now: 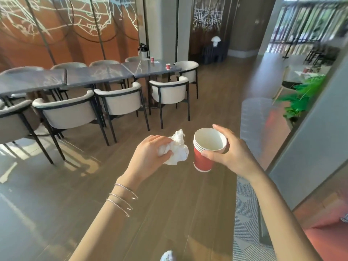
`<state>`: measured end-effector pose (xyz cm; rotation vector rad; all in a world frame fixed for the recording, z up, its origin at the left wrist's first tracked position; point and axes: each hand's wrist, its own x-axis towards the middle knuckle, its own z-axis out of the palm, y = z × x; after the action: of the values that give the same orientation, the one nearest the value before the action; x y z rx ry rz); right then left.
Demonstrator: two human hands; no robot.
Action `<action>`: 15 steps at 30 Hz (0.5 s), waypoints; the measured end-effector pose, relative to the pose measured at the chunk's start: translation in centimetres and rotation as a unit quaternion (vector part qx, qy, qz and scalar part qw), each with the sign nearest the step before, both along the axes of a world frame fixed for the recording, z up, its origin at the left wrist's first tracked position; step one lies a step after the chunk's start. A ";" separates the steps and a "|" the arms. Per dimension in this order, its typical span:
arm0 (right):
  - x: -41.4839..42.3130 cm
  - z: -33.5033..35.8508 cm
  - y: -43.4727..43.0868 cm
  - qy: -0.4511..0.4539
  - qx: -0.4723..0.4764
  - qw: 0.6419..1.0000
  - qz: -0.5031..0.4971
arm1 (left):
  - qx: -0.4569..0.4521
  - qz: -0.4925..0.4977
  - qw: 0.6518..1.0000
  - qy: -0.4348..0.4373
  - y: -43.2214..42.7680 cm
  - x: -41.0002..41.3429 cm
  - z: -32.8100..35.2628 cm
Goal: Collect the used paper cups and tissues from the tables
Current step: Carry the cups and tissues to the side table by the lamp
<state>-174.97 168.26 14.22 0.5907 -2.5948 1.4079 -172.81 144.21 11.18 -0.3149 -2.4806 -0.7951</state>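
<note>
left hand (150, 153): fingers and thumb curled tight round the tissues (178, 149), a crumpled white wad, held in the air over the floor (169, 204); bracelets (124, 198) on the wrist.
right hand (231, 151): thumb and fingers clamped round the top of the cup stack (203, 159); nested red cups, mouth up, a little tilted. I count about four rims.
stack vs tissues: just beside each other, not touching.
cups on table: two red ones on the end table (150, 69), well apart from both hands. Back cup (152, 59) is near the far edge with a white scrap beside it; front cup (168, 66) is near the right corner.
tables: three dark tops in a row running left from the end table.
in the way: pale chairs (120, 102) line the near side, tucked close under the edges; one more at the end past the front cup.
right side: glass panel (310, 147) close by the right arm, plant (305, 95) behind it, rug (246, 213) along its foot.
beyond glass: a red shape on a pale table, too blurred for me to call.
open room: wide bare wood strip between chairs and glass, running ahead to the end table.
back: lamp (215, 40) on a dark stand by the wall.
</note>
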 end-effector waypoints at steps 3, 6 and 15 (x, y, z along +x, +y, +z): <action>-5.2 0.4 -0.3 0.002 -0.006 1.000 -0.017 | -0.009 -0.013 1.000 -0.004 0.1 -5.4 0.3; -10.4 0.2 -0.7 0.000 -0.004 1.000 -0.028 | -0.009 -0.020 1.000 -0.009 -0.4 -10.7 0.0; -25.8 0.5 -2.6 -0.014 -0.007 0.998 -0.056 | -0.028 -0.035 0.999 -0.014 -2.6 -26.4 0.3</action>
<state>-200.80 165.70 14.70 0.4196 -2.5923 1.4071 -199.22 141.58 11.49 -0.4163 -2.5344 -0.7632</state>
